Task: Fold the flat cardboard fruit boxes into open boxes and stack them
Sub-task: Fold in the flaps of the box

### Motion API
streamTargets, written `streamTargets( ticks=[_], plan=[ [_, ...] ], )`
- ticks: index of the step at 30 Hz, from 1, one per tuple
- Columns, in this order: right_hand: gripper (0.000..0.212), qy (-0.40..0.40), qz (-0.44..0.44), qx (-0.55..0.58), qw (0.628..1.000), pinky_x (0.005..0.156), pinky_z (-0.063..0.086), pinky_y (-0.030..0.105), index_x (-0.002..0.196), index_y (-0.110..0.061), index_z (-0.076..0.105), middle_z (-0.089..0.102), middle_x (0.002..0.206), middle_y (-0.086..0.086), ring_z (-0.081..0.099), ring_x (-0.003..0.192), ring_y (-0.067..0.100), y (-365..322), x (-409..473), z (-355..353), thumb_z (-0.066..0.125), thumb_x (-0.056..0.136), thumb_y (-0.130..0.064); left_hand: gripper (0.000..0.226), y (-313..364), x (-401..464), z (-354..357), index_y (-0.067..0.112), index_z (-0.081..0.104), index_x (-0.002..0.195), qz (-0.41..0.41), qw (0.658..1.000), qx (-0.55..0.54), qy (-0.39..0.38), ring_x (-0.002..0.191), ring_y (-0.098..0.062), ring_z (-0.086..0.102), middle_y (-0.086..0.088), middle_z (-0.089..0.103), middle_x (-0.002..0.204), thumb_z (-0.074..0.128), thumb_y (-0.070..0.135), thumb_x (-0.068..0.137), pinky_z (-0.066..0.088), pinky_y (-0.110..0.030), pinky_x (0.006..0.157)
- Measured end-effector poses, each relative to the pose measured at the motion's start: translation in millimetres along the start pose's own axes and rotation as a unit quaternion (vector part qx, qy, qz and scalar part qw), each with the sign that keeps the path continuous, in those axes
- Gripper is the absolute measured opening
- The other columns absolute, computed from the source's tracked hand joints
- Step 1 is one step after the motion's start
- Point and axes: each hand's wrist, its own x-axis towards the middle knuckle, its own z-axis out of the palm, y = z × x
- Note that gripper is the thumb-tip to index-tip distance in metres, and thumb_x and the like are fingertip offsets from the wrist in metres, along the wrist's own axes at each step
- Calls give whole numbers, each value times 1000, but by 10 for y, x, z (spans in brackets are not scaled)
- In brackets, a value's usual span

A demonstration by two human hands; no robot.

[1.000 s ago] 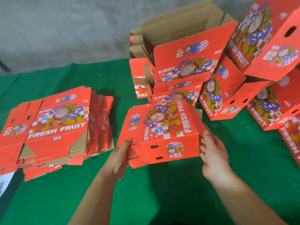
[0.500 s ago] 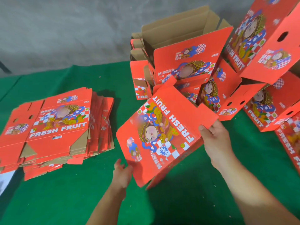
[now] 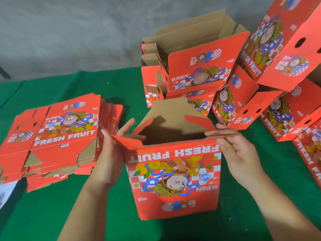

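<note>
Left of the opened box point(image 3: 173, 173), flat boxes point(image 3: 57, 138); behind, folded boxes point(image 3: 205, 70).

The box point(image 3: 173, 173) at the lower centre of the frame carries "FRESH FRUIT" in white capitals, upside down across the top of its near face; small characters at that face's right edge are too small to make out. On the top sheet of the flat stack point(image 3: 57, 134) at left, "FRESH FRUIT" reads right way up below the cartoon figure. The tilted box point(image 3: 284, 42) at upper right shows "FRESH FRUIT" running down its side. The folded box point(image 3: 224, 108) right of centre shows "FRUIT" running downward. At the right edge, another box point(image 3: 311, 155) shows "FRESH".
</note>
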Motion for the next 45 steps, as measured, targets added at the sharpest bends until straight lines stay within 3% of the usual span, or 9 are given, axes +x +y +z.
streamTargets(
  ticks=[3, 6, 12, 18, 24, 29, 36, 40, 45],
  plan=[
    [26, 26, -62, -25, 997, 113, 41, 44, 109, -27, 67, 71, 120, -4, 53, 136, 26, -38, -84, 67, 53, 100, -7, 93, 74, -36, -53, 18, 36, 157, -12, 999, 34, -11, 113, -5, 69, -21, 75, 110, -9, 66, 91, 53, -16, 89],
    [16, 14, -18, -67, 997, 114, 40, 43, 108, -26, 72, 71, 119, -7, 54, 133, 19, -45, -139, 124, 60, 102, -17, 75, 144, 113, -48, 7, 24, 160, -65, 996, 54, 38, 142, -32, 47, -28, 48, 149, -8, 45, 105, 51, -25, 97],
    [38, -27, 90, -193, 977, 115, 33, 56, 119, -37, 70, 64, 130, -28, 44, 134, 12, -209, -215, 51, 61, 85, -52, 67, 69, 107, 2, 7, 44, 150, -116, 991, 29, 53, 152, -23, 31, -12, 40, 159, 2, 41, 110, 18, -25, 123],
    [50, -113, 147, -376, 908, 115, 12, 46, 94, -50, 68, 4, 166, -30, 12, 144, 9, -307, -200, -65, 40, 80, -89, 76, 105, -95, -59, 5, 38, 153, -77, 995, 55, 22, 156, -24, 20, -11, 28, 165, -9, 44, 107, 9, -40, 129],
    [72, 90, 200, -327, 919, 117, 12, 45, 80, -25, 69, 22, 163, -12, 10, 141, 8, -310, -412, 227, 21, 86, -78, 43, 20, -270, -141, 46, 47, 134, -8, 959, 282, 26, 141, -15, 27, 7, 39, 139, 22, 63, 102, 17, -31, 114],
    [53, 148, 235, -324, 904, 117, 17, 46, 81, -29, 64, 28, 164, 7, 13, 143, 18, -281, -590, 399, 42, 88, -77, 94, -293, -290, -188, 31, -3, 163, 60, 891, 447, 57, 137, -27, 21, -1, 24, 154, 41, 75, 93, 15, -52, 114],
    [70, 134, 213, -159, 955, 125, 20, 52, 155, -53, 23, 18, 170, -6, 15, 157, 20, -170, -468, 439, 62, 99, -37, 44, -379, -235, -8, 28, 61, 140, 240, 810, 514, 146, 109, -26, 38, 7, 53, 130, 65, 28, 96, 29, -40, 90],
    [100, 84, 122, -79, 986, 110, 39, 19, 157, -54, -11, 26, 160, -34, 35, 147, 1, -118, -385, 448, 52, 100, -2, 21, -405, -170, 20, 34, 75, 99, 286, 816, 492, 105, 95, -16, 40, 21, 61, 98, 66, 15, 93, 21, -32, 79],
    [54, 46, 73, -247, 965, 117, 33, 34, 136, -22, 63, 51, 149, -11, 46, 137, 19, -29, -439, 478, 45, 92, 4, 30, -193, 68, -11, 32, 68, 111, 238, 814, 530, 27, 80, -28, 64, 12, 71, 77, 51, 45, 90, 43, -38, 75]
  ],
)
